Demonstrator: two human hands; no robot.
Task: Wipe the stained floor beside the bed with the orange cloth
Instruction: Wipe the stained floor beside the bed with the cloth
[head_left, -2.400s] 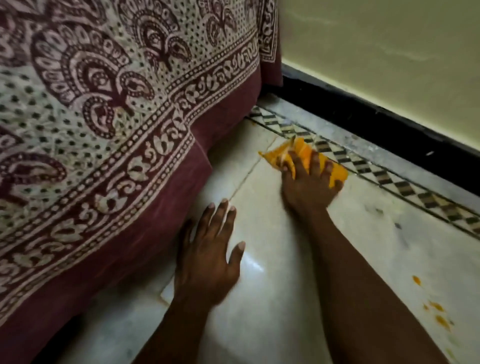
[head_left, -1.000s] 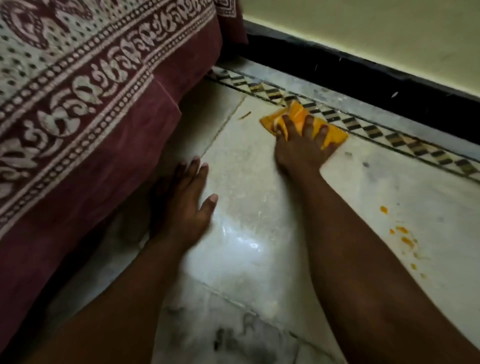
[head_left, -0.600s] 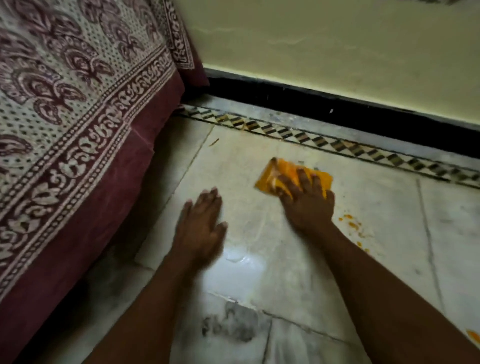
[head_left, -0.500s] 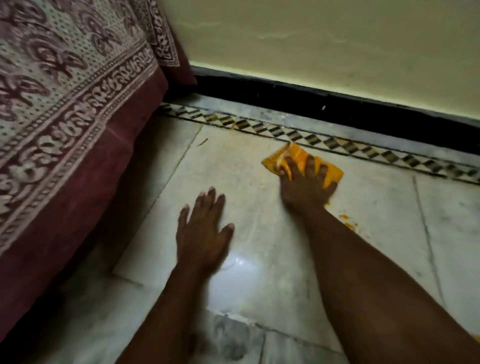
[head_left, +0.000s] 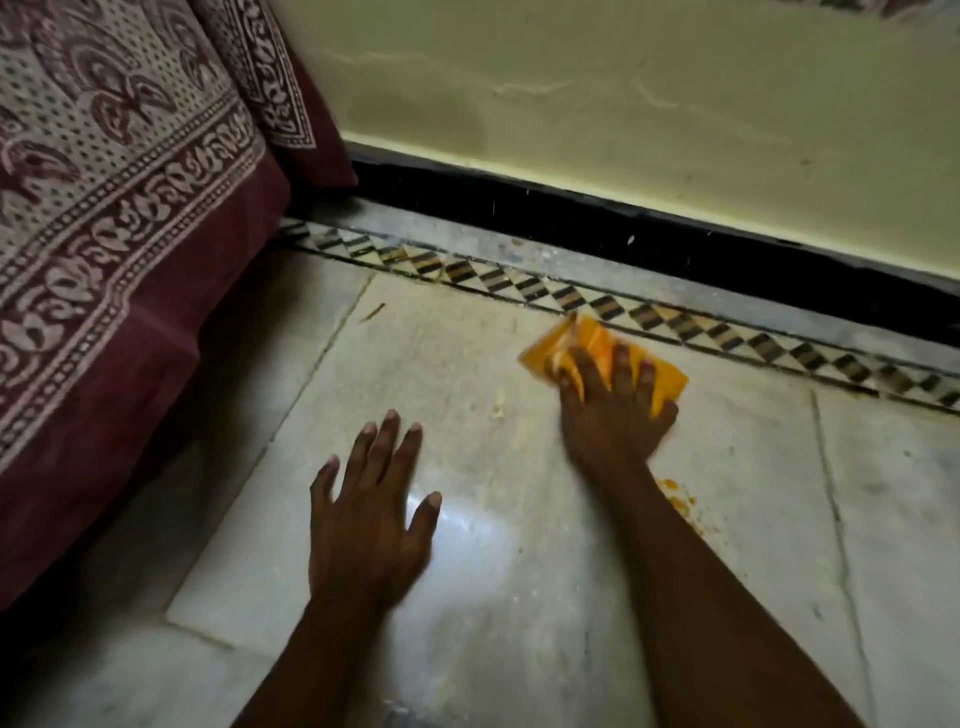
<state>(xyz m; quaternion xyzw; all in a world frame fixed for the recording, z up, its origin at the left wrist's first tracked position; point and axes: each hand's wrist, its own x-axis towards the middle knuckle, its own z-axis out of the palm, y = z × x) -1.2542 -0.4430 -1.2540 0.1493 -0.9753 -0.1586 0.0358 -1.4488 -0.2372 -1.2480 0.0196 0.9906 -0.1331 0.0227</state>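
The folded orange cloth (head_left: 587, 345) lies flat on the pale marble floor (head_left: 441, 364), just short of the patterned border strip. My right hand (head_left: 613, 421) presses down on it with spread fingers and covers its near half. Orange stain spots (head_left: 675, 493) sit on the tile beside my right wrist, partly hidden by the forearm. My left hand (head_left: 369, 519) rests flat on the floor with fingers apart and holds nothing. The bed (head_left: 104, 218), draped in a maroon and cream printed sheet, fills the left.
A black-and-cream triangle border strip (head_left: 675, 322) runs along the floor below a black skirting (head_left: 623, 228) and a pale yellow wall (head_left: 623, 93). A small orange sliver (head_left: 373, 312) lies near the tile joint by the bed. The sheet's edge hangs to the floor.
My right hand has slid the cloth back and forth across the tile, now slightly right and toward the border strip. My left hand stays planted on the floor. The camera view has shifted.
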